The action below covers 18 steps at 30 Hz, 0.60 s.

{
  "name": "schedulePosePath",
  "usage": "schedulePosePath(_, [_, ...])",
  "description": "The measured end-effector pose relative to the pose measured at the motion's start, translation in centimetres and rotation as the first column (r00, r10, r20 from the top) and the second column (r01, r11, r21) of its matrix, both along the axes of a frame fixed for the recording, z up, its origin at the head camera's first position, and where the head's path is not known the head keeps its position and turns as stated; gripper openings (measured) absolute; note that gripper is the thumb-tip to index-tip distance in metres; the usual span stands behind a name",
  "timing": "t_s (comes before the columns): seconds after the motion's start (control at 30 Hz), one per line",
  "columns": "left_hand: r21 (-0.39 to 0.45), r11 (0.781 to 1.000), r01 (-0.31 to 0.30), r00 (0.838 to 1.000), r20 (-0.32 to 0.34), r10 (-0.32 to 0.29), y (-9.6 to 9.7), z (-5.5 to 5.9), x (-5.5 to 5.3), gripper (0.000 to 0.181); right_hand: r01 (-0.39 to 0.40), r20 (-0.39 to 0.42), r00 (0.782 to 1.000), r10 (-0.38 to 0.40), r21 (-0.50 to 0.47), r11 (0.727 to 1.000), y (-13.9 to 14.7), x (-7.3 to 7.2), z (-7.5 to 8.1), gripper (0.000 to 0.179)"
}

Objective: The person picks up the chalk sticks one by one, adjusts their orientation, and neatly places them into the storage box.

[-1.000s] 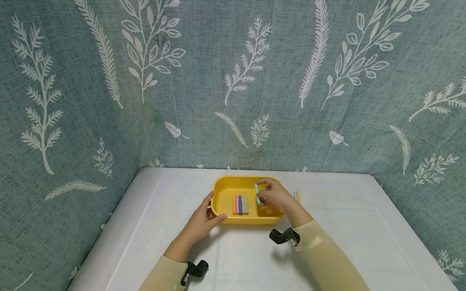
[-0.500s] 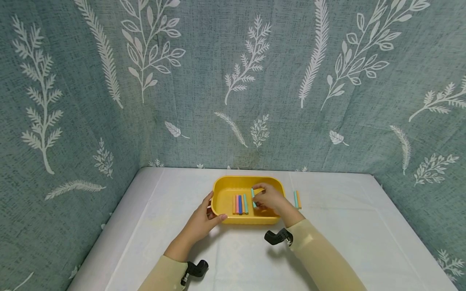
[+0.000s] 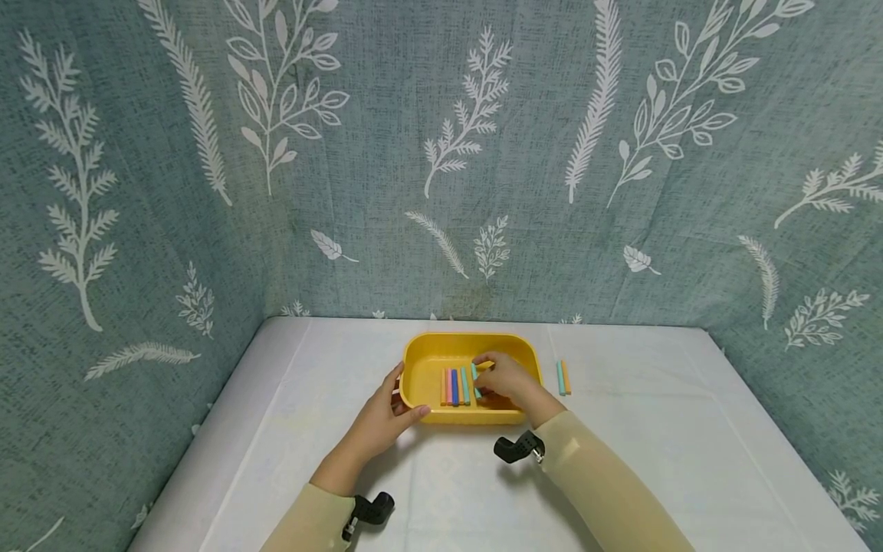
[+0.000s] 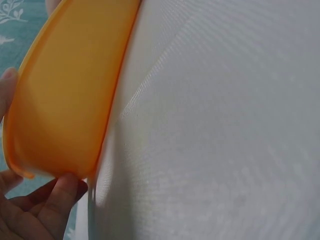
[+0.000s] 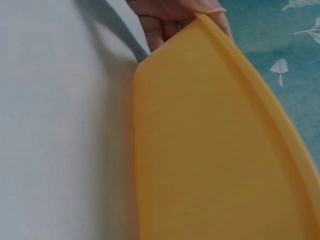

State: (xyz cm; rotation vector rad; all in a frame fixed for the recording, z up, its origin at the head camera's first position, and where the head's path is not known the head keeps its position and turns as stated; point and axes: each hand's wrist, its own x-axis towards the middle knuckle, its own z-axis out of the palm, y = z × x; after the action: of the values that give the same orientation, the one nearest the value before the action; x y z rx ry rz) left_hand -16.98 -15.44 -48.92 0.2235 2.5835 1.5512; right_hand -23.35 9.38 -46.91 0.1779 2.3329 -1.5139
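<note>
A yellow plastic tray [image 3: 441, 416] stands on the white-covered table. My left hand [image 3: 382, 420] grips its left end, the thumb on the front rim; the left wrist view shows fingertips [image 4: 65, 187] against the tray's wall. Inside lies a row of several chalk sticks, among them a dark blue chalk [image 3: 455, 388] and a teal chalk [image 3: 465, 386] at the row's right end. My right hand [image 3: 507, 381] reaches into the tray and pinches another teal chalk [image 3: 474, 372], slightly tilted, just right of the row. The right wrist view shows mainly the tray's outer wall.
Right of the tray, a light teal chalk [image 3: 560, 379] and an orange chalk [image 3: 566, 377] lie side by side on the white cloth [image 3: 655, 429]. A green leaf-patterned curtain [image 3: 386, 291] rises behind the table and along both sides.
My right hand has moved left inside the tray with the teal chalk, bringing it near the row. The left hand and tray have stayed in place.
</note>
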Motion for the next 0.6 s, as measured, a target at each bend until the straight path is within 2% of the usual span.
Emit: schedulePosePath(0.6, [0.009,1.000,-0.002,1.000,-0.002,0.002,-0.01,-0.19,-0.08,0.098,-0.002,0.024,1.000,0.001,0.036,0.999,-0.49,0.11,0.00,0.046])
